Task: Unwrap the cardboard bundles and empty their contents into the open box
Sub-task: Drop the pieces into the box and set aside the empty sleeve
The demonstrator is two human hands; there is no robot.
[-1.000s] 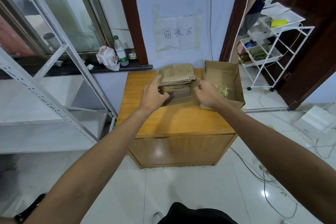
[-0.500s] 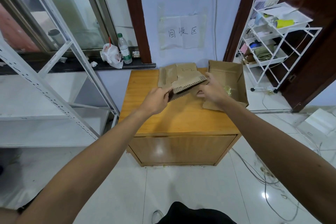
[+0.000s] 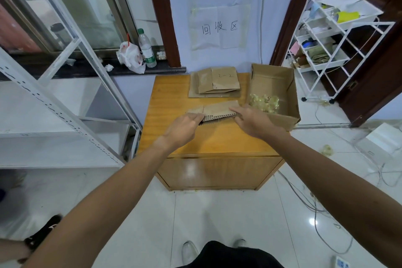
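Note:
A flattened corrugated cardboard bundle point(image 3: 218, 111) is held level just above the wooden cabinet top point(image 3: 174, 93). My left hand point(image 3: 185, 127) pinches its left end and my right hand point(image 3: 252, 118) grips its right end. Behind it, flat cardboard pieces point(image 3: 215, 81), one marked "2-2", lie stacked at the back of the cabinet. The open box point(image 3: 289, 85) stands at the cabinet's right edge, tilted toward me, with small yellowish pieces point(image 3: 264, 102) inside.
A white metal shelf frame point(image 3: 65, 98) stands left of the cabinet. A wheeled white rack point(image 3: 330, 39) fills the doorway at right. A water bottle point(image 3: 146, 48) and plastic bag point(image 3: 130, 56) sit on the window ledge. Cables point(image 3: 315, 202) trail over the tiled floor.
The bundle has come off the flat stack and moved toward me, turning from tilted to nearly level. Both hands moved nearer with it. The camera has tipped downward.

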